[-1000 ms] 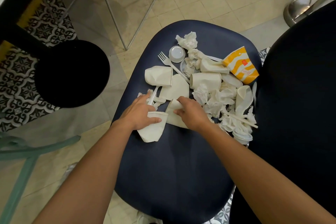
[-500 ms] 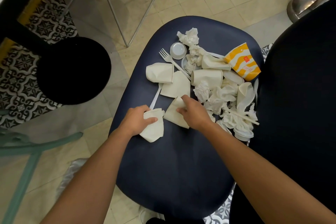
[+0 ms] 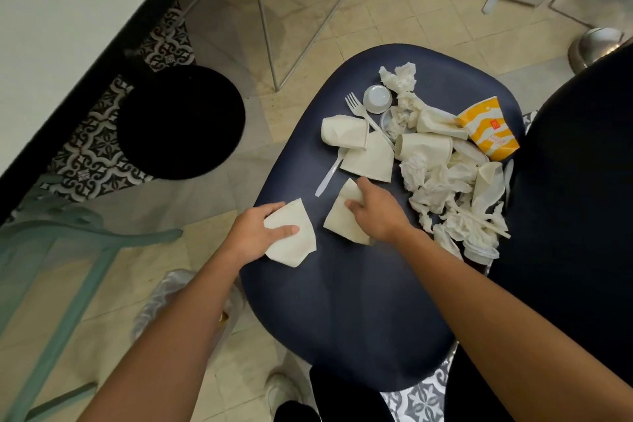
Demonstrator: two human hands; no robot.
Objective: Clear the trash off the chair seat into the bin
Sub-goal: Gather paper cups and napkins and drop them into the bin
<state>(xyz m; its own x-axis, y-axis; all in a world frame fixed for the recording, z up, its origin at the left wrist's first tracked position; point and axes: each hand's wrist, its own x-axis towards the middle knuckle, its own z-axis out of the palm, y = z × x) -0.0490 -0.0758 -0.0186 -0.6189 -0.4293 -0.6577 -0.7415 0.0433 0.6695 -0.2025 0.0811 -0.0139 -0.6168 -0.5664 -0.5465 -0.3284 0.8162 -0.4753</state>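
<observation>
At the left edge of the chair seat [image 3: 342, 301], my left hand [image 3: 255, 233] pinches a flattened paper cup [image 3: 294, 243]; my right hand [image 3: 376, 212] grips a second flattened cup [image 3: 342, 219] mid-frame. Either thin cup could slip to the floor short of the black bin [image 3: 181, 122] at centre left, and the trash pile [image 3: 442, 181] at upper right waits.

Paper cups [image 3: 424, 147], a plastic fork [image 3: 359, 110] and a striped yellow takeaway cup [image 3: 489, 130] are littering a chair seat [image 3: 342, 301], suggesting a fast-food eatery.

On the navy chair seat [image 3: 342, 319] the near half lies bare for a reach, the far right half is heaped with crushed paper cups [image 3: 423, 147], crumpled napkins [image 3: 435, 187] and a plastic fork [image 3: 359, 110], and off its left edge stands the round black bin [image 3: 181, 122].
</observation>
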